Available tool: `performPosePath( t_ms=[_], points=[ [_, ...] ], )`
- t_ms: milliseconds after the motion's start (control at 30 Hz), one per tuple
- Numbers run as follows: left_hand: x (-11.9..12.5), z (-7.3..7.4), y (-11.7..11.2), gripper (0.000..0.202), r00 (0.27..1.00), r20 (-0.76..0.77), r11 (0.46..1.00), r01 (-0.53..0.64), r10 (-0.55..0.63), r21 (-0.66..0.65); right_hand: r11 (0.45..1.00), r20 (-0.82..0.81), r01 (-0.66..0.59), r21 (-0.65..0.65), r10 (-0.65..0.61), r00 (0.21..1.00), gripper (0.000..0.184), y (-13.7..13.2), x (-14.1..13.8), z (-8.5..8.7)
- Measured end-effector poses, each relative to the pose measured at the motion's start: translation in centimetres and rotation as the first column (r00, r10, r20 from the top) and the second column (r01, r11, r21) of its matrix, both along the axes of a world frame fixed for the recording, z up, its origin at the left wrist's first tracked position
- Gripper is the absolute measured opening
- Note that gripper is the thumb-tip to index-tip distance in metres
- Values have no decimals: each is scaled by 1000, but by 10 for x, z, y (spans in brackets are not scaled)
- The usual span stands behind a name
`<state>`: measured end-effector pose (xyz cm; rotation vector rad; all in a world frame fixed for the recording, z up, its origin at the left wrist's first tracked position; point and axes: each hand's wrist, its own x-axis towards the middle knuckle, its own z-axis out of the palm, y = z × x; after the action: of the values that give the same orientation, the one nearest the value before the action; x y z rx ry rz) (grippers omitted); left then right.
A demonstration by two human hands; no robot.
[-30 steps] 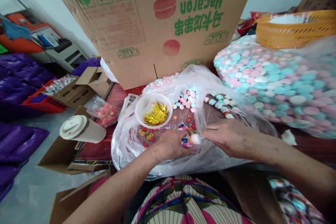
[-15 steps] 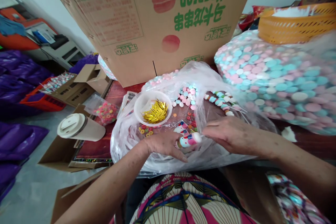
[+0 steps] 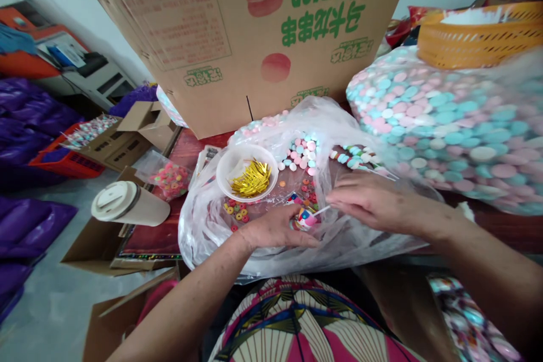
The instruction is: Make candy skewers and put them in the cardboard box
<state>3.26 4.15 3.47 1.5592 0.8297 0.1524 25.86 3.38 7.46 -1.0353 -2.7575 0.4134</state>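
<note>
My left hand [image 3: 278, 230] is curled around a small snowman-shaped candy piece [image 3: 304, 218] over a clear plastic bag [image 3: 203, 226] spread on the table. My right hand [image 3: 373, 203] pinches a thin white stick [image 3: 321, 211] whose tip meets that candy. Loose pastel candy discs [image 3: 299, 155] and small coloured rings [image 3: 237, 212] lie on the bag. A white bowl [image 3: 229, 167] of gold twist ties [image 3: 252, 178] stands just beyond my left hand. A skewer of threaded candies [image 3: 354, 159] lies past my right hand.
A big upside-down Macaron carton [image 3: 237, 39] stands behind the bag. At the right a huge bag of pastel candies [image 3: 449, 124] carries an orange basket [image 3: 479, 39]. A lidded cup [image 3: 127, 203] lies on its side at the left, near open cartons [image 3: 127, 136] and purple bags [image 3: 25, 124].
The snowman candy has been drawn deeper into my left hand, and my right hand has shifted slightly up and in, keeping the stick at the candy.
</note>
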Motion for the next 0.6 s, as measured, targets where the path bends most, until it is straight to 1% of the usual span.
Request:
performPosePath(
  t_ms=[100, 200, 333, 467, 567, 600],
  points=[
    [-11, 3, 1, 48, 990, 127, 990, 78, -63, -118, 1000, -18, -1, -3, 1, 1000, 30, 0, 12, 0],
    [-12, 1, 1, 53, 990, 141, 978, 42, -13, -205, 1000, -40, 10, -12, -11, 999, 28, -3, 12, -3],
    [1, -8, -5, 57, 992, 120, 949, -5, 45, -315, 999, 31, 10, -48, -9, 999, 23, -7, -2, -3],
    [11, -15, -6, 55, 975, 195, 958, -50, 109, -283, 993, 72, -27, -116, 35, 997, 18, -11, -13, -4],
    [4, -12, -1, 63, 962, 171, 944, -158, 213, -288, 997, 24, 5, -72, -3, 1000, 22, -11, -7, -8],
    [0, -9, 1, 65, 965, 155, 949, -163, 210, -270, 998, -4, 26, -52, -27, 1000, 24, -10, -3, -9]
  ],
)
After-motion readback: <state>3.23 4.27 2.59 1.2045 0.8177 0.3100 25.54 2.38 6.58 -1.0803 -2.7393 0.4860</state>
